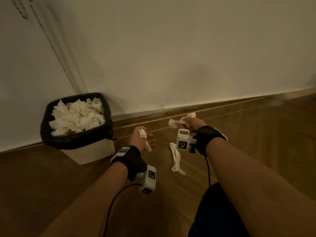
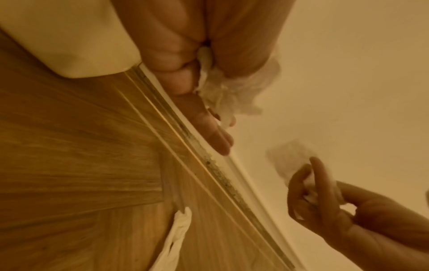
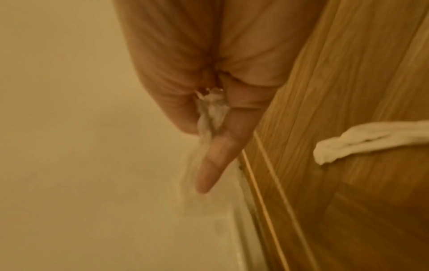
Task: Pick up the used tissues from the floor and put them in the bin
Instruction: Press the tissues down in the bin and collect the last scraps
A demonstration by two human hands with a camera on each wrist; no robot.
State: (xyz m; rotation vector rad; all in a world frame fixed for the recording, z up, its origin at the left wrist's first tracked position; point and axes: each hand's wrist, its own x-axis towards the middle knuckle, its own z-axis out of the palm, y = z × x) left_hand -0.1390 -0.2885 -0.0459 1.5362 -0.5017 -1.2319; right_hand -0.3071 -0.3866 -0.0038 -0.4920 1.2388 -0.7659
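A white bin (image 1: 95,152) lined with a black bag (image 1: 68,142) stands by the wall at the left, heaped with crumpled tissues (image 1: 77,115). My left hand (image 1: 142,139) is just right of the bin and holds a white tissue (image 1: 142,133) (image 2: 223,95) between thumb and fingers. My right hand (image 1: 188,124) is further right, near the skirting, gripping another crumpled tissue (image 1: 181,120) (image 3: 212,110). A long twisted tissue (image 1: 176,159) (image 2: 171,243) (image 3: 362,142) lies on the wooden floor between my forearms.
The pale wall (image 1: 171,57) and its skirting (image 1: 205,104) run behind the hands. Wooden flooring (image 1: 265,134) stretches to the right. A black cable (image 1: 112,202) trails from my left wrist, and my dark-clothed knee (image 1: 217,212) is at the bottom.
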